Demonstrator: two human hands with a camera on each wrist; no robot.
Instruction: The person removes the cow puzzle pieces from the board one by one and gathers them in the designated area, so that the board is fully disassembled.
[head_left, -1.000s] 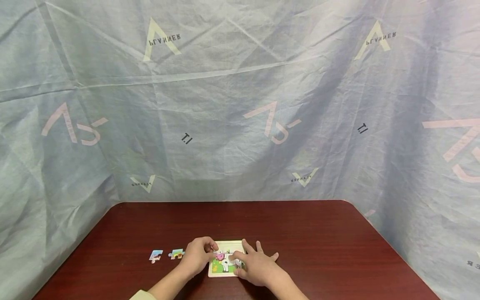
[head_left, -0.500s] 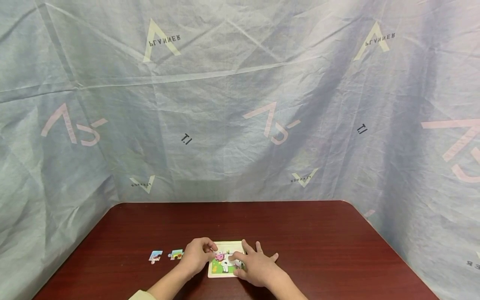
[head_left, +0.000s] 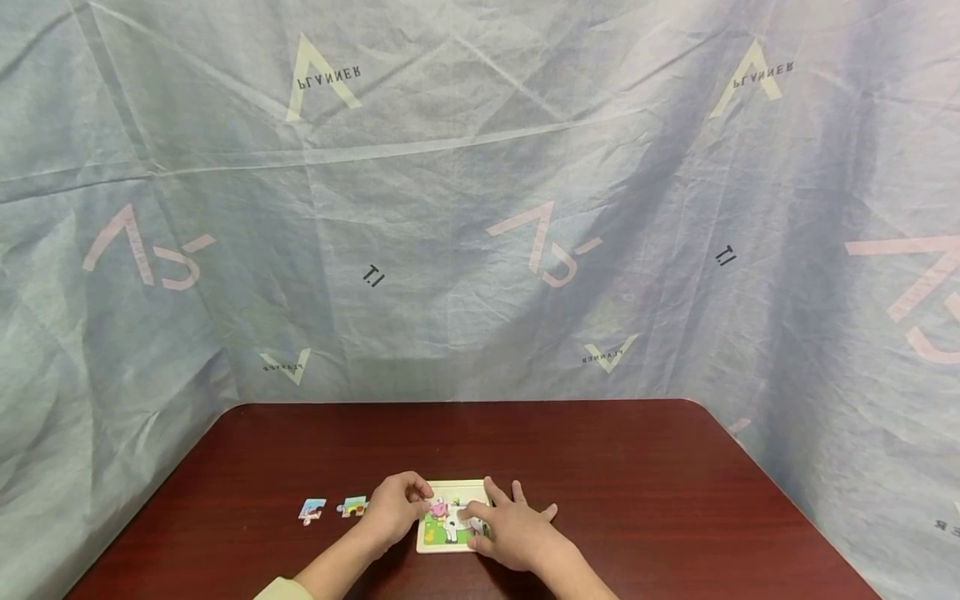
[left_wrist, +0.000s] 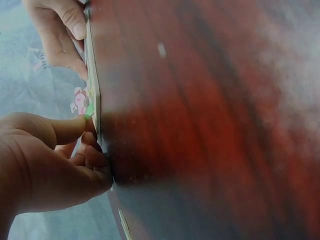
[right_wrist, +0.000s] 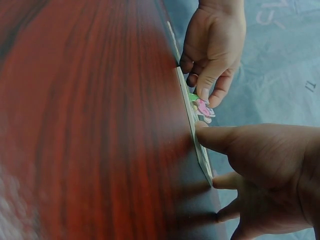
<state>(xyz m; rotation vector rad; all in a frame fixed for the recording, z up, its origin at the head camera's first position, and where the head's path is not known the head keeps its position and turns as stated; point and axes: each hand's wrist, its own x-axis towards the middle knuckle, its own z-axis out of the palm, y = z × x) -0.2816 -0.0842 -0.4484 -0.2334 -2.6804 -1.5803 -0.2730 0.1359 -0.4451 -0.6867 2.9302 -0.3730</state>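
Observation:
A wooden puzzle board [head_left: 450,549] with a pale frame lies on the table, showing part of a white cow on green grass. Over its left side, the left hand [head_left: 392,510] pinches a pink and green jigsaw piece [right_wrist: 203,108] between thumb and finger. That piece stands tilted up from the board in both wrist views. On the board's right side rests the right hand [head_left: 517,532], fingers spread. Its thumb touches the near edge, and one finger reaches over the cow picture. The right hand covers the board's right part.
Two loose jigsaw pieces lie left of the board: a blue and white one [head_left: 312,510] and a blue, yellow and green one [head_left: 352,506]. The dark red wooden table [head_left: 637,475] meets a hanging grey cloth [head_left: 450,275] at the back.
The pinched jigsaw piece has tilted and risen slightly at the board's left side. The right hand and the two loose pieces have stayed in place.

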